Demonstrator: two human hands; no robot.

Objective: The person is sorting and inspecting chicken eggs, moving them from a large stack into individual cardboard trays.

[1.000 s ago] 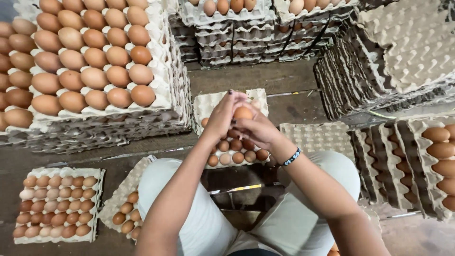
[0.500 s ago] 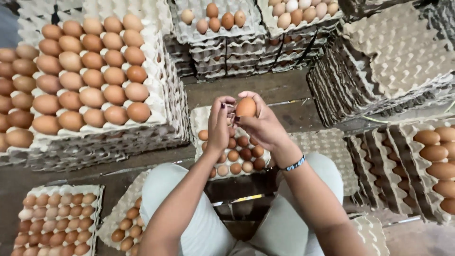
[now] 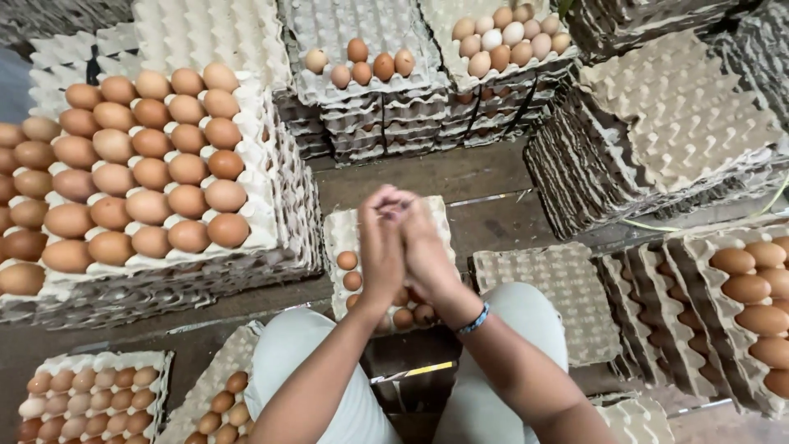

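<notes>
Left hand (image 3: pixel 380 247) and right hand (image 3: pixel 427 247) were pressed together, palm to palm, fingers pointing far; whether they enclosed anything could not be told. They hovered above the grey pulp egg tray with a few brown eggs (image 3: pixel 349 234), near centre. A full stacked tray of brown eggs (image 3: pixel 271 193) stood left, empty stacked trays (image 3: pixel 682 107) far right

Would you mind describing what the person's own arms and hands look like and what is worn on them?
Both forearms are bare, with no sleeves or gloves in view. The right hand has a thin blue beaded wristband at the wrist. The left hand wears nothing visible: no ring, watch or band.
</notes>
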